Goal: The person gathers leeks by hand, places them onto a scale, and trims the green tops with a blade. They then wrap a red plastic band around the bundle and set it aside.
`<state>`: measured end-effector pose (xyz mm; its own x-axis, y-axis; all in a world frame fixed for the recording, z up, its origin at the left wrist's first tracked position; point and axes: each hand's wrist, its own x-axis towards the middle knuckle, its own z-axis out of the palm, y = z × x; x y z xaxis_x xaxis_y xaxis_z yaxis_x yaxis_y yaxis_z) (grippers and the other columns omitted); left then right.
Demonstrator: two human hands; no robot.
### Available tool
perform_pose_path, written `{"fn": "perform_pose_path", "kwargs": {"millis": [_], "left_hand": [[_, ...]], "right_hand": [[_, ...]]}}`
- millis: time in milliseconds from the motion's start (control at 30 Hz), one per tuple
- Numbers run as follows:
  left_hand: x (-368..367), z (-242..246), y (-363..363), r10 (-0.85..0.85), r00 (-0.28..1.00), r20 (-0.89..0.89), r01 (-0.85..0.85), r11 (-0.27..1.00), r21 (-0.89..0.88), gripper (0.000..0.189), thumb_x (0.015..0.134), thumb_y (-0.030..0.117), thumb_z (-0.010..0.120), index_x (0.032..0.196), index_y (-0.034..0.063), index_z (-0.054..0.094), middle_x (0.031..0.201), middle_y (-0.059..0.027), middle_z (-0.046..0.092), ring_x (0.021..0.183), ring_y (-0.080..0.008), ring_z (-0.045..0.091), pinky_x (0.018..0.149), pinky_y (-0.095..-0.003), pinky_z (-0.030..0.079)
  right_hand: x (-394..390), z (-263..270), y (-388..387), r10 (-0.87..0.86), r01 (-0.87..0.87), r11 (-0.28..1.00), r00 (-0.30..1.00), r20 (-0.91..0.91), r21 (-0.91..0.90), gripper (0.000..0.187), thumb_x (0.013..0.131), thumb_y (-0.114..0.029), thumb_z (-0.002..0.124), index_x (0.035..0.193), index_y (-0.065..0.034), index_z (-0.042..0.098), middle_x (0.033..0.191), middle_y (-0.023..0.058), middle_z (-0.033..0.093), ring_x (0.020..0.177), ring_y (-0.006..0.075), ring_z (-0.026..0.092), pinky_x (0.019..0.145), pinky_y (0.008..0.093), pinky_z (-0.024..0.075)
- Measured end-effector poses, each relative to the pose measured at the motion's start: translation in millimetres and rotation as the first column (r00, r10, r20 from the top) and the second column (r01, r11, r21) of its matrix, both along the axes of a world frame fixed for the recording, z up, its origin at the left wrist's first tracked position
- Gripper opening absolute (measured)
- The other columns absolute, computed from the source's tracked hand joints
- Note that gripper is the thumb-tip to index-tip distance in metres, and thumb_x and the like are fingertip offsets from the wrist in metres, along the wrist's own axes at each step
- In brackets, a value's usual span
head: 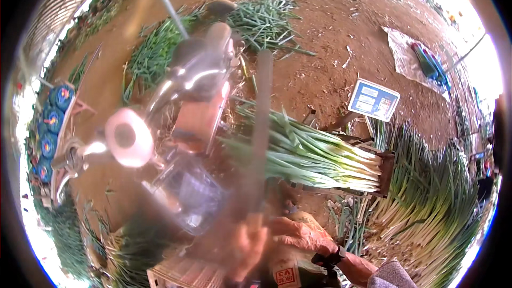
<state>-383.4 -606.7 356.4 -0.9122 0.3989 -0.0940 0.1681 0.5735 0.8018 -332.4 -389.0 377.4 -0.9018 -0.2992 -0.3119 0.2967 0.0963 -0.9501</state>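
My left hand [250, 244], blurred, is closed around the handle of a long flat blade [263, 128], probably a knife, that points away from me. Just to its right is my right hand [300, 235], with a dark watch [330, 257] on the wrist and its fingers bent leftward. Whether those fingers grip anything is hard to see. Below and behind it is a sack-like cloth [286, 275] bearing a red printed mark. Beyond my hands, a bundle of long green onions [316, 156] lies across a low rack, white root ends to the right.
A scale display [374, 99] stands behind the bundle. More long green onions [424, 204] are heaped at right, with cut leaves [264, 20] farther off. A blurred motor vehicle [200, 116] with handlebars is at left. A slatted crate [188, 274] sits at the lower edge.
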Motion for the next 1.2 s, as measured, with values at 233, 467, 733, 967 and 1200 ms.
{"fn": "perform_pose_path", "kwargs": {"millis": [233, 467, 733, 967, 1200], "left_hand": [[-44, 9, 67, -0.261, 0.782, 0.566, 0.191, 0.965, 0.181, 0.053, 0.091, 0.035, 0.067, 0.132, 0.0037, 0.052, 0.1, -0.0139, 0.069, 0.088, -0.0289, 0.069, 0.071, -0.0383, 0.056], [-122, -66, 104, -0.562, 0.735, 0.378, 0.456, 0.823, 0.337, 0.029, 0.099, 0.023, 0.063, 0.118, 0.0016, 0.062, 0.103, -0.013, 0.069, 0.094, -0.0232, 0.068, 0.077, -0.0345, 0.055], [-225, -119, 130, -0.42, 0.872, 0.252, 0.409, 0.907, 0.097, 0.024, 0.099, 0.025, 0.063, 0.108, 0.0029, 0.065, 0.101, -0.0178, 0.071, 0.089, -0.0294, 0.07, 0.079, -0.0384, 0.055], [-281, -164, 188, -0.364, 0.925, 0.106, 0.356, 0.93, 0.091, 0.024, 0.097, 0.019, 0.065, 0.112, 0.0004, 0.063, 0.107, -0.0195, 0.069, 0.089, -0.0329, 0.07, 0.08, -0.0409, 0.056], [-324, -197, 279, -0.466, 0.884, -0.035, 0.467, 0.88, 0.084, 0.028, 0.097, 0.013, 0.061, 0.122, -0.0002, 0.058, 0.115, -0.0213, 0.064, 0.108, -0.0391, 0.062, 0.094, -0.0437, 0.051]], "right_hand": [[-27, -19, 15, -0.437, 0.497, 0.848, 0.853, 0.286, -0.185, 0.052, 0.102, -0.031, 0.06, 0.145, -0.0048, 0.045, 0.134, 0.0118, 0.059, 0.127, 0.021, 0.054, 0.106, 0.0348, 0.0452], [-53, -64, 25, -0.768, 0.764, 0.627, 0.573, 0.285, 0.153, 0.026, 0.1, -0.022, 0.058, 0.115, -0.0019, 0.055, 0.093, 0.0091, 0.067, 0.083, 0.0167, 0.065, 0.074, 0.0325, 0.0537], [-65, -121, 26, -0.852, 0.655, 0.4, 0.523, -0.003, 0.641, 0.015, 0.097, -0.017, 0.056, 0.095, -0.0029, 0.05, 0.072, 0.0248, 0.061, 0.066, 0.0448, 0.062, 0.058, 0.0509, 0.0472], [-94, -131, 37, -0.88, 0.614, 0.384, 0.47, 0.071, 0.69, 0.014, 0.096, -0.016, 0.055, 0.097, -0.003, 0.05, 0.074, 0.0282, 0.06, 0.07, 0.0493, 0.059, 0.06, 0.0542, 0.0459], [-84, -142, 52, -0.873, 0.594, 0.463, 0.432, 0.225, 0.657, 0.023, 0.1, -0.014, 0.054, 0.121, -0.004, 0.051, 0.074, 0.0198, 0.064, 0.055, 0.0297, 0.065, 0.05, 0.0424, 0.0505]]}}
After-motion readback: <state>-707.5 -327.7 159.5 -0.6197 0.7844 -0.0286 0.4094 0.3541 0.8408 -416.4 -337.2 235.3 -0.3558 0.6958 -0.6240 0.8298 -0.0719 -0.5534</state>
